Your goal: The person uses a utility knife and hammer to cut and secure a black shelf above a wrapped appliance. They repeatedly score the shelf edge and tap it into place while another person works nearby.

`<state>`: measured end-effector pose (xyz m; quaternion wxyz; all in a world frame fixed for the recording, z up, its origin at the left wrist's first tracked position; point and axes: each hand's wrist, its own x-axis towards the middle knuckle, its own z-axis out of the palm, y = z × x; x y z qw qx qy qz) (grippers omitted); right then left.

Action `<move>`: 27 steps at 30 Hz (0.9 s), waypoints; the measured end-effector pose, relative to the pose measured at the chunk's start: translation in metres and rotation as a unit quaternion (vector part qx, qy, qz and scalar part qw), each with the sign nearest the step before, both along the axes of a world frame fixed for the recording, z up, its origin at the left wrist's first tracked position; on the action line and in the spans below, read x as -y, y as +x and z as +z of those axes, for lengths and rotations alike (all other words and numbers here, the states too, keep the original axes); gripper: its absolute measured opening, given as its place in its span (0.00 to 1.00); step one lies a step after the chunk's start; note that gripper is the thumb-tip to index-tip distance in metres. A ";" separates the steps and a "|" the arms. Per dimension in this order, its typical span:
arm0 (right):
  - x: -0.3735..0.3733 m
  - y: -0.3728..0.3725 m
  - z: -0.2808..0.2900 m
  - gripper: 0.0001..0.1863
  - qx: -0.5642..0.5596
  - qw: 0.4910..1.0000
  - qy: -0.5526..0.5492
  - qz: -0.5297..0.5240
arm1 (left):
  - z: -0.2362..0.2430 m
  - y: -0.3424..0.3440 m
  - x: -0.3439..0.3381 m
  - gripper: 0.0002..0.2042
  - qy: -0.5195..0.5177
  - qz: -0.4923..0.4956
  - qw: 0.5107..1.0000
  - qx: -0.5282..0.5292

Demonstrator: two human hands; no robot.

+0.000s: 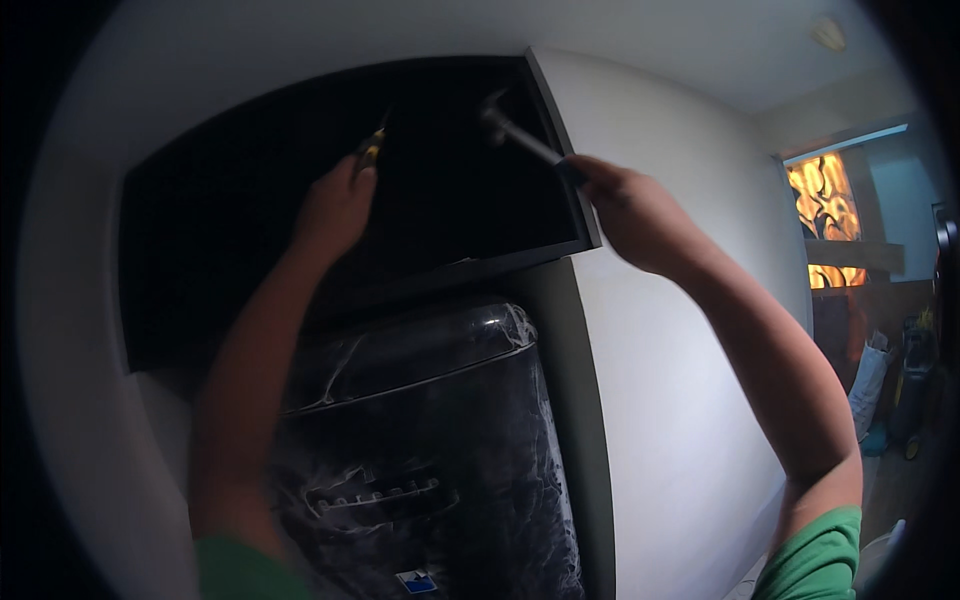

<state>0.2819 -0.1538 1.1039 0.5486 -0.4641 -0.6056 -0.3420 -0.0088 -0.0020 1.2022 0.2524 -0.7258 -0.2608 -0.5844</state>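
Observation:
Both my arms are raised in front of a dark, open cabinet recess [240,200]. My left hand [335,205] is closed round a screwdriver [373,148] with a yellow-and-black handle. Its thin shaft points up against the dark interior, and I cannot tell whether the tip touches anything. In my right hand [630,210] is a hammer [528,140], gripped by its dark handle at the recess's right edge. The blurred hammer head is inside the opening's outline, to the right of the screwdriver and apart from it.
Below the recess stands a dark refrigerator [420,440] wrapped in clear plastic. A white wall panel [660,400] rises on the right, next to my right arm. Beyond it are an orange-lit patterned panel [825,195] and a white bag [872,375]. The ceiling [680,50] is close above.

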 end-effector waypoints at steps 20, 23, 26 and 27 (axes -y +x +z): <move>-0.125 -0.114 0.048 0.18 0.124 0.963 -0.230 -0.070 | -0.038 -0.100 -0.022 0.17 -0.072 -0.015 0.997 -0.013; -0.132 -0.118 0.048 0.18 0.117 0.963 -0.240 -0.032 | -0.038 -0.101 -0.021 0.16 -0.073 -0.018 0.997 -0.001; -0.133 -0.124 0.053 0.18 0.122 0.955 -0.268 -0.006 | -0.040 -0.100 -0.019 0.16 -0.066 -0.031 0.997 0.008; -0.133 -0.127 0.055 0.18 0.125 0.952 -0.280 0.000 | -0.041 -0.101 -0.020 0.16 -0.062 -0.030 0.998 0.007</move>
